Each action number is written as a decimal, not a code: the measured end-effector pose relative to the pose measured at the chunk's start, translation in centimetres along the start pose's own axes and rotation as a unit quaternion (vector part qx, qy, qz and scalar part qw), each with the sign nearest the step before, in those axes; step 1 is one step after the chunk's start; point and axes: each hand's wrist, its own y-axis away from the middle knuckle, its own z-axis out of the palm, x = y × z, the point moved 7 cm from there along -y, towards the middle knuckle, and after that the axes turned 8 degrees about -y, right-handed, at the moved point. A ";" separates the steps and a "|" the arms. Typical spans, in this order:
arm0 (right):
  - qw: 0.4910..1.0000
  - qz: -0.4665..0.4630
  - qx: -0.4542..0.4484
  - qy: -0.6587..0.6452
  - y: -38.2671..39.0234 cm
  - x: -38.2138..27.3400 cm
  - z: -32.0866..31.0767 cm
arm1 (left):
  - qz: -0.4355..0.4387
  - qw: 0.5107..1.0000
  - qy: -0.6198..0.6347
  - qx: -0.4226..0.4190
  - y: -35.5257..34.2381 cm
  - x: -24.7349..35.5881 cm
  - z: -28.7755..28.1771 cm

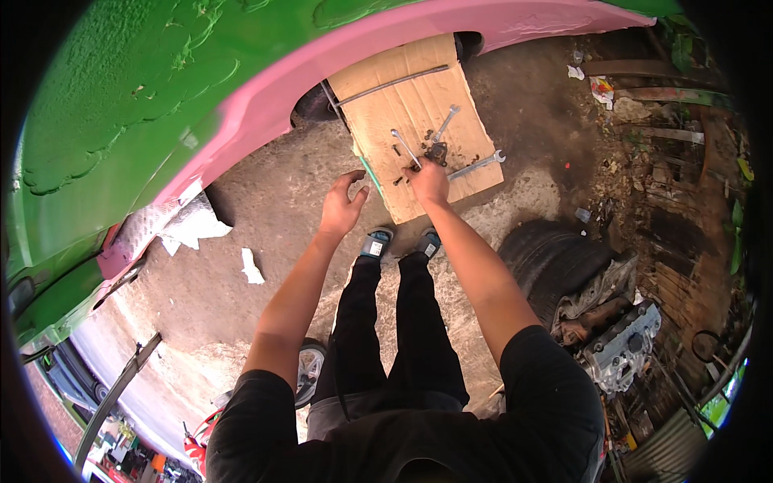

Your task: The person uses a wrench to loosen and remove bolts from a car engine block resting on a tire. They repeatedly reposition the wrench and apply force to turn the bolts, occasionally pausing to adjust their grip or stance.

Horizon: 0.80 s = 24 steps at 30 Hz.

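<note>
My right hand (431,181) is closed on the lower end of a slim silver wrench (405,143) over a cardboard sheet (378,113). Just beside it lie a dark metal part (439,150), small dark bolts (396,150), a second wrench (447,121) and a larger combination wrench (475,165). My left hand (344,205) is open, fingers slightly curled, in the air near the cardboard's left edge and a thin green strip (369,175). What lies under my right fingers is hidden.
A green and pink vehicle body (129,97) overhangs the left and top. A long bar (393,84) crosses the cardboard. A tire (547,258), metal engine part (620,346) and wooden debris (668,193) line the right. A wheel (310,366) stands behind my legs on the concrete floor (266,193).
</note>
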 end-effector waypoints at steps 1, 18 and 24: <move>1.000 0.004 0.000 -0.004 -0.1 0.1 0.1 | -0.004 1.000 -0.007 -0.003 0.1 -0.2 0.0; 0.859 0.052 -0.017 -0.509 0.8 4.5 -0.1 | -0.025 0.999 0.024 -0.002 0.5 -0.8 1.1; 0.764 0.166 -0.115 -0.613 4.9 5.7 -2.8 | -0.031 0.999 0.008 -0.011 1.1 -0.2 0.6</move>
